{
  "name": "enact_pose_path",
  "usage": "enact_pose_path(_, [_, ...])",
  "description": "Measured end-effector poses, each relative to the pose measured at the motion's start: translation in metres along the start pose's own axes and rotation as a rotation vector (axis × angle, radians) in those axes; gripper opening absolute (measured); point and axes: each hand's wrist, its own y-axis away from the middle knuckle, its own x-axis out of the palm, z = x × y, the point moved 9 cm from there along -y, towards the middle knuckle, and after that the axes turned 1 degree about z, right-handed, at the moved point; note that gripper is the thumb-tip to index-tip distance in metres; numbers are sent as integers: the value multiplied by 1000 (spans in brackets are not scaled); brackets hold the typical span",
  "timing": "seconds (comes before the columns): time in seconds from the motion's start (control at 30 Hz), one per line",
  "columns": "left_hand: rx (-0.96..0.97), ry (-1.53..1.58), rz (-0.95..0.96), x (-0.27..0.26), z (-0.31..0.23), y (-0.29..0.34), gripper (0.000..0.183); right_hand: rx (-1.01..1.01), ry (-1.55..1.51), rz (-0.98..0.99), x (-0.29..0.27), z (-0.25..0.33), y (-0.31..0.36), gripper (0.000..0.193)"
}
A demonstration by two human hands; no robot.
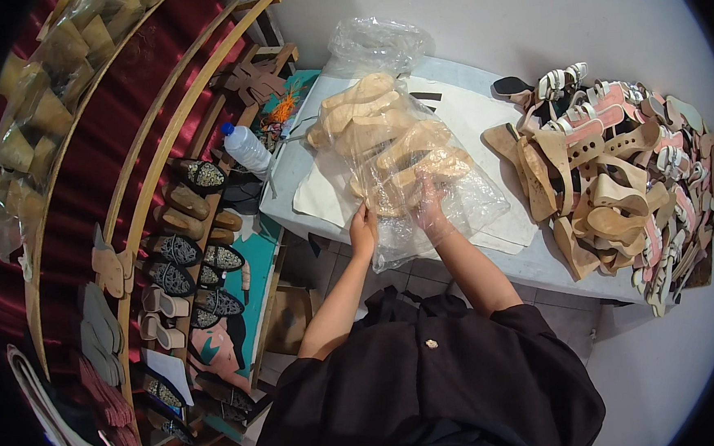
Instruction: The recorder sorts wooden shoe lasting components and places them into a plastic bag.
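Observation:
A clear plastic bag [486,199] full of pale wooden wedge shoe soles [384,127] lies on the table in front of me. My left hand [363,228] pinches the bag's near edge at its left side, fingers closed on the plastic. Through the film I see my right hand [429,206], which reaches inside the bag's near opening. Its fingers bend against the nearest wooden sole [439,167]; glare on the plastic partly hides them. Underneath the bag are white sheets [500,229] on the pale table [286,196].
A big heap of wooden soles [618,207] and strappy sandals [596,114] covers the table's right side. Another crumpled plastic bag [374,42] is at the back. To the left stand a blue-capped bottle [246,148] and a wooden rack [145,166] with several shoes [170,249].

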Motion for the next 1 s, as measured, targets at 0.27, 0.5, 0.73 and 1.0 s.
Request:
enact_pose_path(0.27, [-30, -438, -130, -29, -6, -4, 26, 32, 59, -210, -6, -15, 7, 121])
enact_pose_path(0.5, [219, -693, -185, -23, -41, -2, 36, 91, 45, -6, 13, -13, -5, 112])
enact_pose_path(0.73, [667, -787, -11, 36, -120, 27, 47, -112, 259, -253, 0, 33, 21, 57])
enact_pose_path(1.0, [843, -1299, 228, 83, -88, 27, 45, 116, 140, -320, 2, 46, 64, 44])
